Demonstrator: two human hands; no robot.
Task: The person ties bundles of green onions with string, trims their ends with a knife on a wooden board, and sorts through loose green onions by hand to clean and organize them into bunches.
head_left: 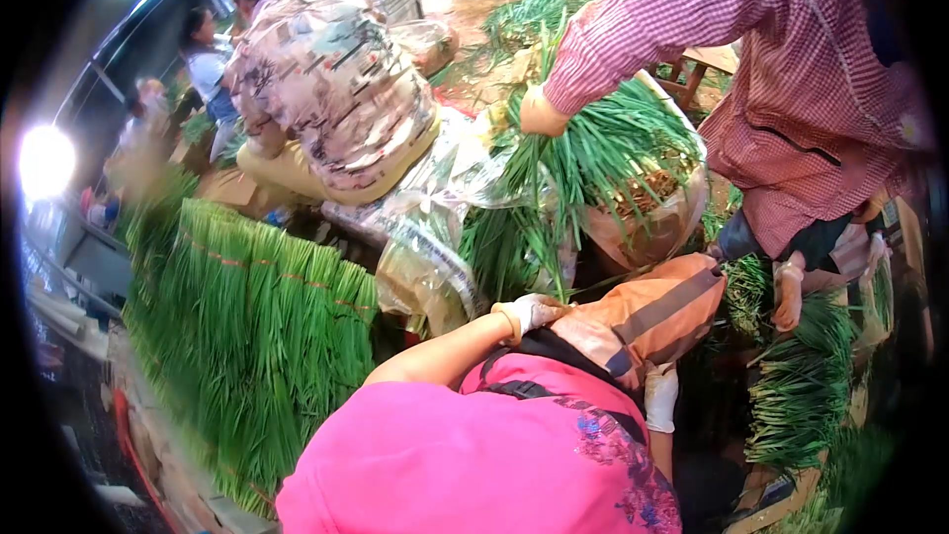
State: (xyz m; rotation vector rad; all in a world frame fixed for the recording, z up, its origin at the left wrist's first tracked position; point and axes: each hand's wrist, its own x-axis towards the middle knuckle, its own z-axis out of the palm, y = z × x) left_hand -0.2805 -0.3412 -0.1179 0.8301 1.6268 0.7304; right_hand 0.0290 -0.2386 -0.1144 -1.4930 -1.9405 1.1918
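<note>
My left hand (537, 311), in a white glove, rests at the near edge of the orange-brown striped cloth (652, 311) over my lap. Its fingers are curled, and what they hold, if anything, is hidden. Just beyond it hang the tips of long green leaves, like garlic chives (578, 173). A co-worker's hand (542, 111) grips this loose bunch above a plastic-lined tub (643, 227). My right hand (660, 398), also in a white glove, is at the right side of my lap against the striped cloth; its fingers are mostly hidden.
Tied chive bundles (267, 307) stand packed on the left, and more bundles (801, 386) lie at right. A person in a checked shirt (791, 89) leans in close. Another in a patterned shirt (331, 79) sits ahead, near clear plastic bags (425, 257).
</note>
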